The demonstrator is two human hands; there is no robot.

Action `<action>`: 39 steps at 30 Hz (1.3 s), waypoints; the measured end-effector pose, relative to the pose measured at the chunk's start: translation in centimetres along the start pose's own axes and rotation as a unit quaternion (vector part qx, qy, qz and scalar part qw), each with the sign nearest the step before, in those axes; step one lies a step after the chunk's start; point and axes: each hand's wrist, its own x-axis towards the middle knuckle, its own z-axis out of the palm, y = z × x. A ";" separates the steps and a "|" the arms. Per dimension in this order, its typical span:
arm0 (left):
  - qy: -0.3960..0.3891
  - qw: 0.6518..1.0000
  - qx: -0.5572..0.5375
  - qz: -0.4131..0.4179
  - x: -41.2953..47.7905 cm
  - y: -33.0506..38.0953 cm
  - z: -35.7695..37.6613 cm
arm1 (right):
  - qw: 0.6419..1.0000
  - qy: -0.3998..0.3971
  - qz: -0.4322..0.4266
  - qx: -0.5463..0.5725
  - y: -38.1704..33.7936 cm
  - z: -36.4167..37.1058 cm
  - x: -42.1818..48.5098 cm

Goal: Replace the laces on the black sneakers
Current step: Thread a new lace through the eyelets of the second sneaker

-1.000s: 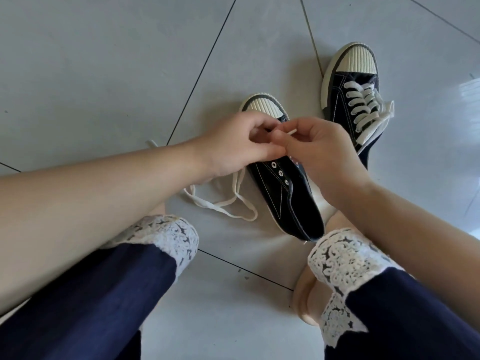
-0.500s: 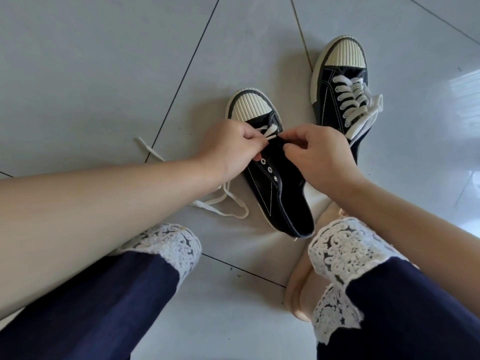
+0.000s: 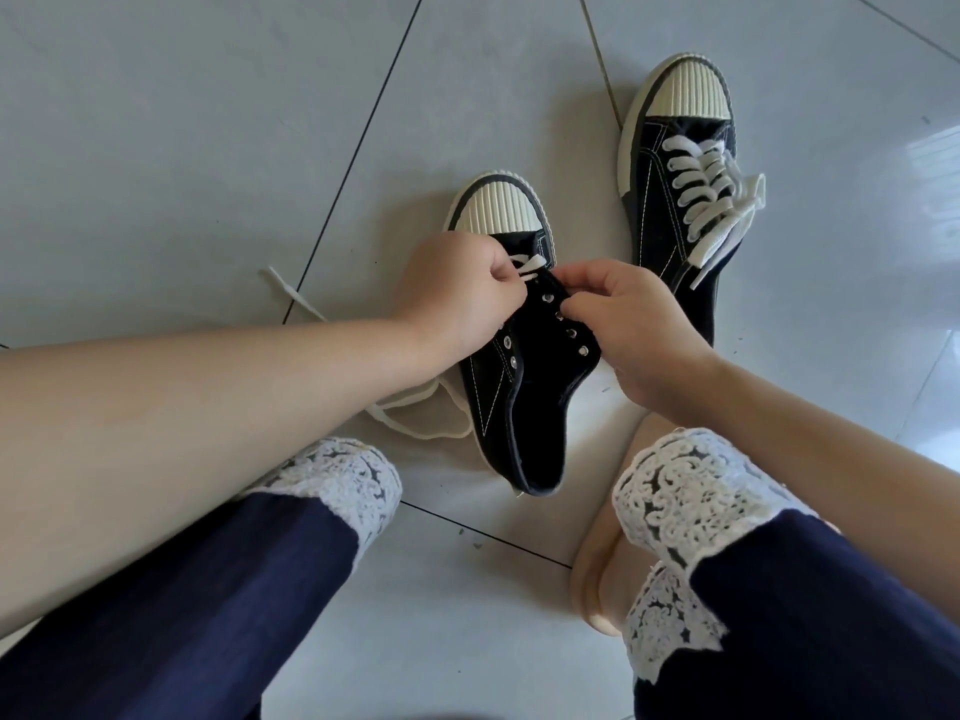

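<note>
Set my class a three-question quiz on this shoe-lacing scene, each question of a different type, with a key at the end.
1. True or false: the far sneaker is laced all the way up.
2. Multiple choice: what does the left hand pinch? A) the white lace B) a sock C) scissors
3. Fill in the blank: the right hand grips the eyelet edge of the near sneaker, whose upper eyelets are ____.

Key: 1 true; 2 A; 3 empty
</note>
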 end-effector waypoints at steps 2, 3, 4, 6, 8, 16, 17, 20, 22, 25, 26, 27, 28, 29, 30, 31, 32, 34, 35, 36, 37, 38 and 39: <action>-0.005 1.000 0.016 0.018 0.0 0.0 -0.1 | 1.000 -0.010 0.008 0.011 0.1 0.0 0.1; -0.007 0.999 0.023 0.026 0.1 0.0 -0.1 | 1.000 -0.013 0.010 0.011 0.1 0.0 0.1; -0.010 0.999 0.029 0.034 0.1 0.0 -0.1 | 1.000 -0.014 0.012 0.010 0.1 -0.1 0.1; -0.006 0.998 0.039 0.049 0.2 0.1 -0.1 | 1.000 -0.018 0.012 0.008 0.1 -0.2 0.2; -0.001 0.996 0.053 0.068 0.2 0.0 0.0 | 0.999 -0.029 0.011 0.009 0.0 -0.3 0.2; -0.033 0.972 0.162 0.166 0.5 -0.6 -0.5 | 0.989 -0.120 0.027 0.088 -0.2 -0.5 0.0; -0.030 0.973 0.151 0.169 0.5 -0.7 -0.5 | 0.986 -0.128 0.030 0.101 -0.3 -0.6 0.0; -0.021 0.977 0.123 0.174 0.4 -1.1 -0.3 | 0.995 -0.078 0.008 0.056 -0.4 -0.2 0.7; -0.018 0.979 0.109 0.170 0.4 -1.3 -0.2 | 0.998 -0.054 0.001 0.042 -0.6 0.2 1.1; -0.015 0.986 0.077 0.147 0.5 -1.3 0.2 | 0.994 -0.064 0.023 0.086 -0.6 0.2 1.3; -0.013 0.989 0.067 0.133 0.5 -1.3 0.4 | 0.992 -0.069 0.029 0.097 -0.5 0.1 1.3; -0.012 0.991 0.059 0.122 0.6 -1.2 0.5 | 0.992 -0.072 0.031 0.096 -0.6 0.0 1.4; -0.012 0.992 0.051 0.114 0.7 -1.2 0.7 | 0.994 -0.072 0.027 0.082 -0.7 0.0 1.5; -0.013 0.993 0.044 0.107 0.7 -1.2 0.8 | 0.996 -0.068 0.021 0.061 -0.8 0.1 1.6; -0.012 0.994 0.036 0.099 0.7 -1.3 0.8 | 0.997 -0.060 0.012 0.042 -0.9 0.2 1.7; -0.008 0.995 0.027 0.091 0.7 -1.6 0.8 | 0.998 -0.049 0.004 0.029 -0.9 0.4 1.7; 0.001 0.996 0.012 0.083 0.5 -1.9 0.8 | 0.999 -0.037 -0.003 0.022 -0.8 0.6 1.7; 0.032 0.996 -0.037 0.076 -0.3 -2.3 0.6 | 1.000 -0.018 -0.019 0.013 -0.6 1.0 1.7; 0.043 0.994 -0.062 0.083 -0.5 -2.3 0.5 | 1.000 -0.012 -0.026 0.010 -0.5 1.1 1.7; 0.046 0.991 -0.077 0.096 -0.7 -2.3 0.3 | 0.999 -0.007 -0.031 0.008 -0.4 1.1 1.7; 0.040 0.991 -0.072 0.108 -0.6 -2.3 0.3 | 0.999 -0.003 -0.033 0.008 -0.4 1.1 1.7; 0.029 0.992 -0.053 0.112 -0.4 -2.2 0.3 | 0.999 0.001 -0.034 0.008 -0.4 1.1 1.7; 0.020 0.994 -0.026 0.109 -0.2 -2.1 0.3 | 0.999 0.008 -0.034 0.005 -0.4 1.1 1.6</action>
